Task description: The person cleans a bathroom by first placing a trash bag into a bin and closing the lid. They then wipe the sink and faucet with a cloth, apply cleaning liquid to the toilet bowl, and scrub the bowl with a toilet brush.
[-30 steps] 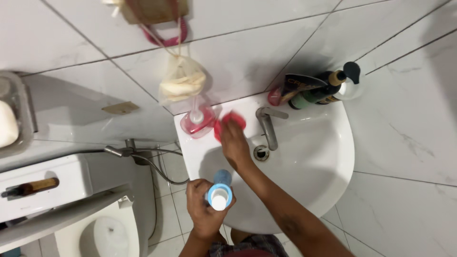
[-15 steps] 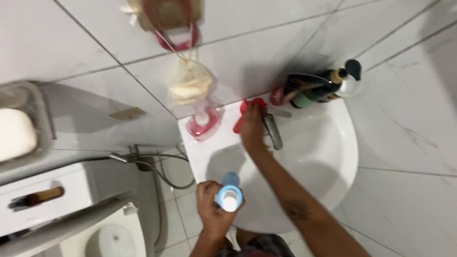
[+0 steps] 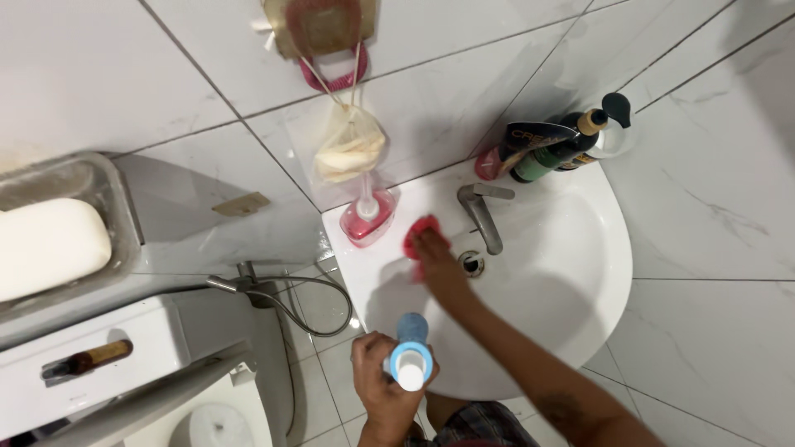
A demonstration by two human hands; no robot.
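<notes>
My right hand point(image 3: 433, 253) presses a red sponge point(image 3: 421, 233) onto the rim of the white sink point(image 3: 580, 273), just left of the metal faucet point(image 3: 483, 213). My left hand point(image 3: 383, 389) grips a blue and white bottle point(image 3: 411, 358) over the sink's front edge, nozzle pointing up at me. A pink soap dispenser point(image 3: 368, 217) stands on the rim left of the sponge. The drain point(image 3: 472, 264) sits right beside my right hand.
Several bottles point(image 3: 555, 145) crowd the back corner of the sink. A mesh bag point(image 3: 350, 151) hangs on the tiled wall. At left, a soap bar lies in a metal dish point(image 3: 106, 207), above a toilet tank point(image 3: 124, 364) and a spray hose point(image 3: 290, 302).
My right hand with the red sponge has slid from near the faucet's base back to the left along the rim. The left hand keeps holding the bottle.
</notes>
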